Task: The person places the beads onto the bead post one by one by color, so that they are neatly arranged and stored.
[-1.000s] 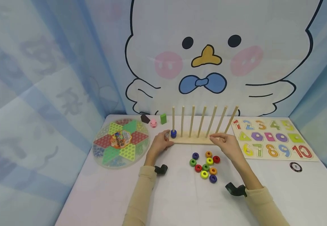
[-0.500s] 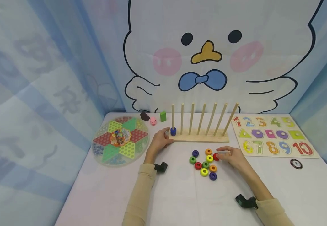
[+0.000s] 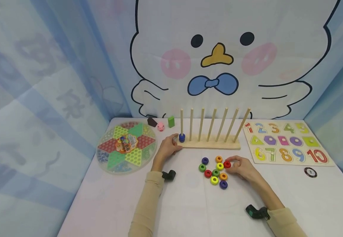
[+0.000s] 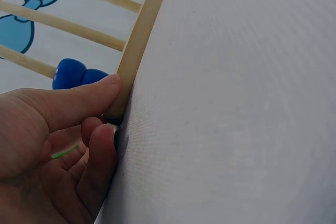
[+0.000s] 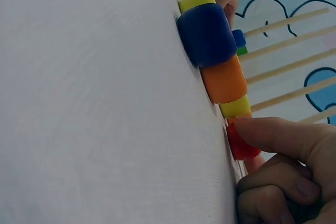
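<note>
My left hand (image 3: 168, 147) grips the left end of a wooden peg stand (image 3: 207, 143); the thumb presses on the base's front edge in the left wrist view. Two blue beads (image 3: 181, 138) are stacked on the leftmost of its several upright pegs, whose others are bare. In front of the stand, my right hand (image 3: 243, 167) pinches a red bead (image 5: 239, 142) between thumb and index finger, at the right side of a loose bead group. Beside it lie a yellow bead (image 3: 220, 166) and an orange bead (image 3: 219, 159). Others nearby are green, blue and red.
A round star-patterned game board (image 3: 127, 148) lies at left. Behind it are a dark block (image 3: 152, 122), a pink pig figure (image 3: 161, 126) and a green block (image 3: 171, 122). To the right sit a number puzzle board (image 3: 290, 143) and a round black-and-white chip (image 3: 310, 171).
My right hand has left the stand's base, come down toward me to the loose beads, and its fingers have closed on the red bead. The left hand stays at the stand's left end.
</note>
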`<control>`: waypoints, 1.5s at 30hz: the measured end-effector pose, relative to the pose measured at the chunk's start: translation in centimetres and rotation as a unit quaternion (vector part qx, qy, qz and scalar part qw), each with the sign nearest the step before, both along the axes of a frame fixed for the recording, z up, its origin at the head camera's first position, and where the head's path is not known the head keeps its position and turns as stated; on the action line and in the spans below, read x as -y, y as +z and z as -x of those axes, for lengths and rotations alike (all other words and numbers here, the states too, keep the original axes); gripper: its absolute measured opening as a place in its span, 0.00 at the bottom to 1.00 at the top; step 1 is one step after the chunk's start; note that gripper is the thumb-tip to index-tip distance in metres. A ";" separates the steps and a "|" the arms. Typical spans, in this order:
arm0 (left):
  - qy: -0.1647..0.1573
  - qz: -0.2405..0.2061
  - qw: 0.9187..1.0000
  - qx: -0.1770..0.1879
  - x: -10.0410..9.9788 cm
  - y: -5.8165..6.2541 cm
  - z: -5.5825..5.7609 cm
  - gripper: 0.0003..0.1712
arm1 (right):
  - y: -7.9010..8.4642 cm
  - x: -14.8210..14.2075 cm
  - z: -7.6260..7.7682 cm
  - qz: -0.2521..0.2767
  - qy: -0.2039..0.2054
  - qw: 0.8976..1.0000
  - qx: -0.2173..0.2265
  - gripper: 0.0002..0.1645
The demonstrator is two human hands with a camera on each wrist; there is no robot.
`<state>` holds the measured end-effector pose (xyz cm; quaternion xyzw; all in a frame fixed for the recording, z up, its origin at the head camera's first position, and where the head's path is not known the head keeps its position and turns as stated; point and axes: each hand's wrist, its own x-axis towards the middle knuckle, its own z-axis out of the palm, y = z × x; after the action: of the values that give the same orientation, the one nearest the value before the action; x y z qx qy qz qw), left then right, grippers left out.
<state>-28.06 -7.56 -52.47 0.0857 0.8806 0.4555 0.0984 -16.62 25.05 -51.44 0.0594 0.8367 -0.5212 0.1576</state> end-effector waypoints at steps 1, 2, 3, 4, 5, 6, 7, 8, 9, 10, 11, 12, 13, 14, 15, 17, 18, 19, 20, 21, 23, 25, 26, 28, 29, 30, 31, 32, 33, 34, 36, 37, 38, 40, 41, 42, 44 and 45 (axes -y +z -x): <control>-0.001 0.001 1.000 0.000 0.0 0.0 0.0 0.39 | -0.1 0.0 0.0 -0.003 -0.002 1.000 -0.005 0.30; -0.002 0.002 1.000 0.000 0.0 0.1 0.0 0.39 | -0.1 0.1 0.0 -0.004 -0.002 1.000 -0.011 0.30; -0.002 0.003 1.000 0.000 0.0 0.1 0.0 0.39 | -0.2 0.1 0.0 -0.007 -0.006 1.000 -0.014 0.29; -0.001 0.004 1.000 0.001 -0.1 0.1 0.0 0.39 | -0.2 0.2 0.1 -0.011 -0.008 1.000 -0.016 0.29; -0.001 0.005 1.000 0.003 0.0 0.0 -0.1 0.39 | -0.3 0.2 0.0 -0.012 -0.011 1.000 -0.016 0.28; 0.000 0.005 1.000 0.004 0.0 0.0 -0.1 0.39 | -0.4 0.3 0.0 -0.014 -0.011 1.000 -0.015 0.28; 0.001 0.004 1.000 0.005 0.0 -0.1 -0.2 0.39 | -0.4 0.3 0.0 -0.014 -0.012 1.000 -0.013 0.28; 0.001 0.002 1.000 0.005 0.0 -0.1 -0.2 0.39 | -0.4 0.3 0.0 -0.011 -0.012 1.000 -0.010 0.29; 0.001 0.000 1.000 0.003 0.0 -0.2 -0.1 0.39 | -0.3 0.3 0.0 -0.009 -0.014 1.000 -0.005 0.29; 0.001 -0.001 1.000 0.003 0.0 -0.2 -0.1 0.39 | -0.1 0.3 0.0 -0.005 -0.015 1.000 0.001 0.30; 0.000 -0.002 1.000 0.001 0.1 -0.2 -0.1 0.39 | 0.1 0.3 0.1 -0.006 -0.015 1.000 0.002 0.30; -0.001 -0.003 1.000 0.000 0.0 -0.2 0.0 0.39 | 0.5 0.3 0.1 -0.009 -0.013 1.000 0.002 0.31; -0.002 -0.003 1.000 -0.001 0.0 -0.2 0.0 0.39 | 1.0 0.4 0.1 -0.011 -0.014 1.000 0.004 0.31; -0.003 -0.002 1.000 -0.001 0.0 -0.2 0.0 0.39 | 1.5 0.4 0.2 -0.013 -0.013 1.000 0.004 0.32; -0.003 0.000 1.000 -0.002 0.0 -0.2 0.0 0.39 | 2.1 0.6 0.2 -0.016 -0.012 1.000 -0.001 0.32; -0.003 0.002 1.000 -0.002 0.0 -0.1 0.1 0.39 | 3.6 1.0 0.6 -0.014 -0.009 1.000 -0.021 0.32; -0.002 0.003 1.000 -0.002 0.0 -0.1 0.1 0.39 | 4.5 1.3 0.8 -0.007 -0.007 0.999 -0.031 0.32; -0.001 0.003 1.000 -0.001 0.0 -0.1 0.1 0.39 | 5.3 1.6 1.0 0.004 -0.003 0.999 -0.044 0.31; 0.001 0.003 1.000 0.000 0.0 -0.1 0.2 0.39 | 6.1 2.0 1.3 0.012 0.005 0.998 -0.062 0.31; 0.002 0.003 1.000 0.001 0.0 -0.1 0.2 0.39 | 7.0 2.3 1.6 0.021 0.011 0.997 -0.078 0.31; 0.004 0.001 1.000 0.004 0.1 -0.2 0.2 0.40 | 9.0 3.3 2.1 0.032 0.024 0.994 -0.106 0.30; 0.003 -0.002 1.000 0.006 0.1 -0.3 0.2 0.40 | 10.8 4.2 2.9 0.043 0.032 0.990 -0.131 0.30; 0.003 -0.003 1.000 0.007 0.1 -0.4 0.2 0.40 | 11.7 4.6 3.3 0.045 0.037 0.988 -0.142 0.30; 0.004 -0.006 1.000 0.008 0.0 -0.4 0.2 0.40 | 13.4 5.6 4.1 0.045 0.043 0.985 -0.162 0.29; 0.004 -0.007 1.000 0.009 0.0 -0.4 0.2 0.40 | 14.1 6.0 4.5 0.047 0.046 0.983 -0.170 0.29; 0.004 -0.007 1.000 0.008 0.0 -0.3 0.2 0.40 | 14.6 6.4 5.0 0.046 0.047 0.982 -0.179 0.30; 0.004 -0.008 1.000 0.008 0.0 -0.3 0.2 0.39 | 15.2 6.9 5.3 0.047 0.050 0.980 -0.187 0.30; 0.005 -0.007 1.000 0.009 0.0 -0.2 0.1 0.39 | 15.8 7.4 5.7 0.046 0.052 0.979 -0.193 0.29; 0.004 -0.007 1.000 0.009 0.0 -0.1 0.1 0.39 | 16.3 7.9 6.0 0.045 0.051 0.978 -0.197 0.29; 0.004 -0.007 1.000 0.010 0.0 -0.1 0.1 0.39 | 16.8 8.4 6.3 0.047 0.051 0.978 -0.197 0.29; 0.004 -0.004 1.000 0.009 0.1 -0.1 0.0 0.39 | 17.8 9.3 6.8 0.044 0.053 0.978 -0.199 0.29; 0.003 -0.003 1.000 0.007 0.1 0.0 0.0 0.39 | 18.2 9.7 7.1 0.043 0.056 0.977 -0.200 0.29; 0.004 -0.002 1.000 0.005 0.1 0.0 0.0 0.39 | 18.5 10.1 7.4 0.043 0.056 0.977 -0.201 0.29; 0.004 -0.002 1.000 0.001 0.2 0.0 0.0 0.39 | 19.0 10.8 8.0 0.042 0.056 0.977 -0.203 0.28; 0.004 -0.003 1.000 0.000 0.2 0.0 0.0 0.39 | 19.2 11.1 8.2 0.044 0.056 0.976 -0.205 0.28; 0.003 -0.004 1.000 -0.001 0.1 0.0 0.0 0.39 | 19.2 11.4 8.5 0.044 0.055 0.976 -0.208 0.28; 0.000 -0.006 1.000 0.000 0.1 0.0 0.0 0.39 | 19.2 11.9 8.9 0.045 0.047 0.975 -0.212 0.26; -0.002 -0.006 1.000 0.001 0.1 -0.1 0.0 0.39 | 19.0 12.1 9.1 0.042 0.045 0.975 -0.213 0.26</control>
<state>-28.08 -7.61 -52.53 0.0879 0.8775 0.4607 0.0995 -25.68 12.99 -32.39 -0.0972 0.8300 -0.5492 0.0011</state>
